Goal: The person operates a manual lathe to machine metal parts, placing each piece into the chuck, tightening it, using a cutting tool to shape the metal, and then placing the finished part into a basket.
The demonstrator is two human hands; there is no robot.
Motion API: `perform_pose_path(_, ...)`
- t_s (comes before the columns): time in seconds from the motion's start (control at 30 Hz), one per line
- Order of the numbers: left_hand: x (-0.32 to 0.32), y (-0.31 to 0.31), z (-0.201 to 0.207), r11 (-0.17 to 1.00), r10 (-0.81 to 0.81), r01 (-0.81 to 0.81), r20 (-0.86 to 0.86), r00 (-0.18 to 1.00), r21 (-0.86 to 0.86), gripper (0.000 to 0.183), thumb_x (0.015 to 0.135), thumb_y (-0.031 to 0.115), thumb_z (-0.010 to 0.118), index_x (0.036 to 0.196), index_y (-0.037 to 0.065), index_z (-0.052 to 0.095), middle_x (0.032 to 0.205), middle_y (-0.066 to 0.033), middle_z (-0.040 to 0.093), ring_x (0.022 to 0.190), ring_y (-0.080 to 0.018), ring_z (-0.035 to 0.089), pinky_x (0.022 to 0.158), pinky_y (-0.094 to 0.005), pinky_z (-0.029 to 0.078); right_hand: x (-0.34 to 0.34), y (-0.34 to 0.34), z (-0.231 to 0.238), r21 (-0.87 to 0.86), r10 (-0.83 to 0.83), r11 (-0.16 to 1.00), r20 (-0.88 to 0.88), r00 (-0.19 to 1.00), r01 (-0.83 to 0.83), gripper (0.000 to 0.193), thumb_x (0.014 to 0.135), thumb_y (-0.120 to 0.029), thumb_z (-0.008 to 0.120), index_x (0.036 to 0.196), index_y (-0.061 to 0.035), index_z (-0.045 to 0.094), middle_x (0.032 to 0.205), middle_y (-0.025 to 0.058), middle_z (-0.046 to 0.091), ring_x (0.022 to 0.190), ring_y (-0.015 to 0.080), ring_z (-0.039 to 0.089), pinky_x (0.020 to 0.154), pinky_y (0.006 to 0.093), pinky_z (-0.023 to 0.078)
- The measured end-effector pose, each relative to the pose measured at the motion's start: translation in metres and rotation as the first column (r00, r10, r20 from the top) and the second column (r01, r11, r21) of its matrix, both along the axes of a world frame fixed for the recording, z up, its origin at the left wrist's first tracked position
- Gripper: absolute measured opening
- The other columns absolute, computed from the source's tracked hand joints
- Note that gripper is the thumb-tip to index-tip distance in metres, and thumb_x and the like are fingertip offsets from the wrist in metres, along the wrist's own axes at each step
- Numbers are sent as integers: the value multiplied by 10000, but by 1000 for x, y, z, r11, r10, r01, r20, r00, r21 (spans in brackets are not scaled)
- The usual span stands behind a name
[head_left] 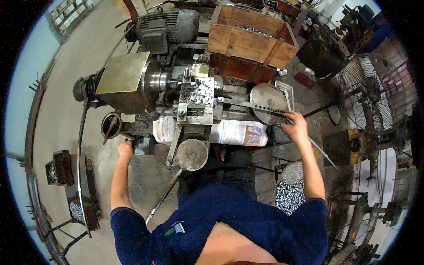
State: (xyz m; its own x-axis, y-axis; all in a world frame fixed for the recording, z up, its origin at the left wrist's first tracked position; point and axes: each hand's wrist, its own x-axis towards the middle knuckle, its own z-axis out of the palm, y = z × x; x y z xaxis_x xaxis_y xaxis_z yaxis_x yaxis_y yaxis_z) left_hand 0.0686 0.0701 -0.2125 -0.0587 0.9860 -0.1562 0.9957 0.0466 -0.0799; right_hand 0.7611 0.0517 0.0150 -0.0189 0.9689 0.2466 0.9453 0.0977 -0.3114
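A small lathe-like machine stands before me, with a metal spindle (157, 82) at its left and a cross slide (198, 93) strewn with dark metal chips. My right hand (296, 126) is closed around a long metal lever (321, 153) beside a round steel disc (265, 100). Its fingers lie at the end of a perforated bar (251, 104). At the machine's front left, my left hand (126, 149) is curled by a dark part next to a small grey box; what it grips is too small to name. A second disc (192, 154) with a lever (164, 197) sits near my waist.
A wooden crate (251, 37) with metal pieces stands behind the machine, beside an electric motor (168, 25). To my right are a basket of small shiny metal parts (290, 194) and a large fan (364, 95). A dark pot (111, 125) sits at left; printed paper (240, 132) covers the machine's front.
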Motion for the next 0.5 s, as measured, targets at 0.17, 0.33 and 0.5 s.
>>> perform_pose_path(0.17, 21, -28, 47, 988, 148, -156, 226, 963, 17, 282, 739, 221, 623, 977, 69, 606, 887, -142, 635, 829, -327, 608, 697, -423, 486, 147, -67, -58, -355, -586, 629, 368, 722, 692, 478, 676, -212, 572, 1131, -64, 571, 1153, 166, 562, 1071, 324, 526, 940, 375, 390)
perform_pose_path(0.33, 84, -99, 143, 939, 194, 89, 726, 660, -332, 449, 779, 244, 647, 1153, 16, 548, 986, -145, 639, 870, -212, 616, 771, -326, 480, 204, -116, -116, -294, -591, 538, 536, 603, 790, 407, 656, -313, 626, 952, -34, 606, 976, 196, 624, 914, 334, 605, 815, 401, 475)
perform_pose_path(0.5, 167, -156, 199, 908, 83, 279, 789, 608, -311, 386, 785, 234, 642, 1092, 13, 562, 920, -139, 650, 849, -249, 628, 775, -357, 476, 135, -198, -126, -266, -523, 691, 456, 720, 672, 307, 568, -248, 639, 750, -14, 561, 767, 198, 621, 724, 352, 615, 641, 450, 493)
